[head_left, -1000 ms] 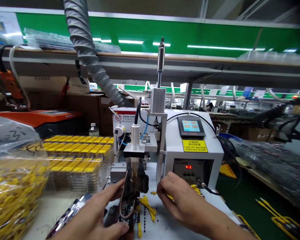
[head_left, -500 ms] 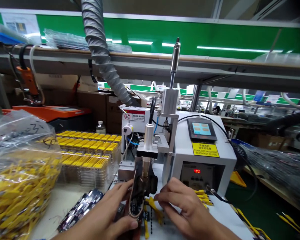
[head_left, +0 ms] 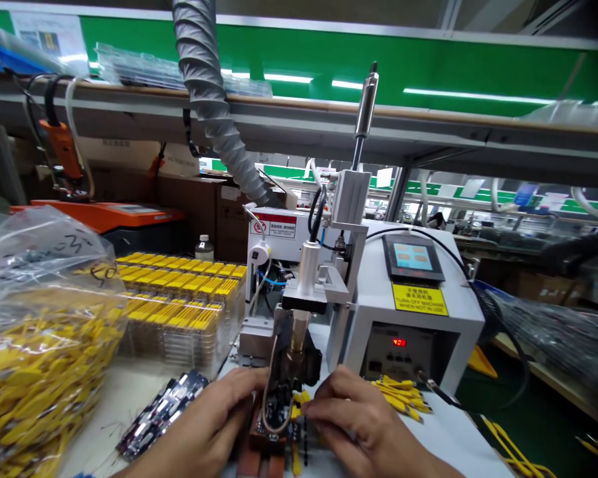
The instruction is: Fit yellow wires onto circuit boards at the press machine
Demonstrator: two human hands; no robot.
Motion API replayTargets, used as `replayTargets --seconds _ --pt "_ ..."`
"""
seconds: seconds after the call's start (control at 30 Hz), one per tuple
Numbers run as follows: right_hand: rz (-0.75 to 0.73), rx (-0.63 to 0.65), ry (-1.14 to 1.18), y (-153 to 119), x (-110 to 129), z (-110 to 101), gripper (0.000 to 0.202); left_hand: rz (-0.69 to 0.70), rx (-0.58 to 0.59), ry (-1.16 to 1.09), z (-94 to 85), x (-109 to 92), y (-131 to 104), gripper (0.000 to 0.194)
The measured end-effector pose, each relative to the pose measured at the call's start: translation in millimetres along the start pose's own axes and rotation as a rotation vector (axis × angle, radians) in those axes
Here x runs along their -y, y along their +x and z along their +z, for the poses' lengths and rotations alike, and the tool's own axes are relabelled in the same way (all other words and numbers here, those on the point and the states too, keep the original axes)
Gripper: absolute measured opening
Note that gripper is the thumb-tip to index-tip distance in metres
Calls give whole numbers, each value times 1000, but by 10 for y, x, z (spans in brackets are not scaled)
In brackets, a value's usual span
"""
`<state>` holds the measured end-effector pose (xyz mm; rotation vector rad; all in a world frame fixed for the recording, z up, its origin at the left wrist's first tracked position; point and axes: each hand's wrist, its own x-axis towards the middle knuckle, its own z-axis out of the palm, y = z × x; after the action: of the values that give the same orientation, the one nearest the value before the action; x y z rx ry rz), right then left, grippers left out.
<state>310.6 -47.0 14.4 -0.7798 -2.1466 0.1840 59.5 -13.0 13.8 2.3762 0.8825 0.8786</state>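
My left hand [head_left: 219, 415] lies curled along the left side of a brown fixture block [head_left: 260, 443]; its thumb and fingertips are mostly hidden. On that block sits a small dark circuit board [head_left: 278, 405], under the brass-coloured tip [head_left: 298, 337] of a bench press machine [head_left: 306, 269] with a loop of thin tube in front. To the right of the board, my right hand [head_left: 353, 415] has its thumb and fingers pinched on a small yellow flat cable [head_left: 299, 402]. Another yellow strip [head_left: 296, 459] hangs below it. Whether the tip touches the board cannot be seen.
Dark circuit boards [head_left: 162, 411] lie left of my left arm. Behind them stand clear trays of yellow parts [head_left: 179, 285] and a plastic bag of yellow cables [head_left: 44, 372]. Loose yellow cables [head_left: 401, 396] lie by the control box [head_left: 413, 299]. A grey duct [head_left: 204, 93] hangs above.
The view has shifted slightly. My left thumb has drawn back from the front of the fixture, uncovering the brown block. My right hand stays pinched beside the board. The red display reading changed.
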Motion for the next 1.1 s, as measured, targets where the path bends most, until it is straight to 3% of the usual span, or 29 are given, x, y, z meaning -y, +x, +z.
replayTargets --seconds 0.17,0.33,0.57,1.1 --pt "-18 26 -70 -21 -16 -10 28 201 -85 298 -23 -58 4 42" --pt "-65 79 -176 -34 -21 -20 31 321 -14 522 9 -24 -69 44" --pt "-38 105 -150 -31 1 -30 31 332 57 578 71 -6 -110 52" --pt "-35 174 -285 -11 39 -58 33 492 72 717 81 -87 -83 64"
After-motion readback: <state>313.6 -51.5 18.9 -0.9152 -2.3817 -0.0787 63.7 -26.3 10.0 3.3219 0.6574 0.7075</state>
